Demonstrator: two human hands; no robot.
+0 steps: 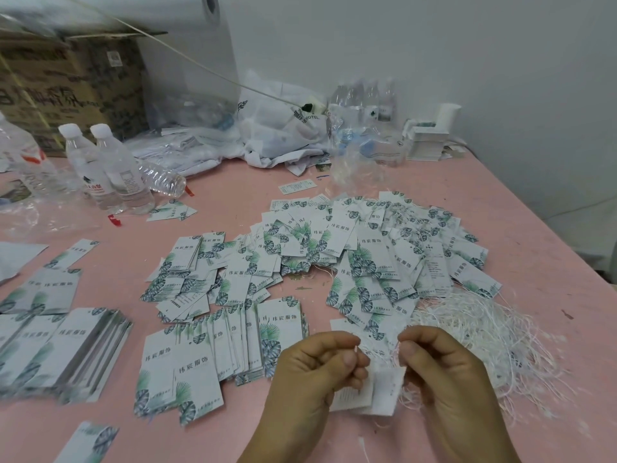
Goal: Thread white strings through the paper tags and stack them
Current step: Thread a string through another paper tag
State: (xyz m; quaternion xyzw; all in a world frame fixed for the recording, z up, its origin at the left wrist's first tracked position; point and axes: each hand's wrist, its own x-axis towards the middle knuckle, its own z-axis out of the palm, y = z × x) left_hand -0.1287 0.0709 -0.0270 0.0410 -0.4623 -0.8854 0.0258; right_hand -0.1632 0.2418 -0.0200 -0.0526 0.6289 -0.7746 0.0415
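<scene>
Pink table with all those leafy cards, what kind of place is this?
Probably a small packing workroom for clothing tags: heaps of paper tags, a bundle of white strings, and a cardboard box by the wall.

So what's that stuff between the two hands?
In the head view, small white paper tags sit between the left hand and the right hand. Both hands grip them, and thin white string shows at the fingertips.

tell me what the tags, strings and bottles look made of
Tags: thin matte card or paper, printed leaf pattern, flat sharp edges. Strings: thin white cord, probably cotton or synthetic; limp tangled strands. Bottles: clear glossy plastic, see-through ribbed walls, white caps.
</scene>
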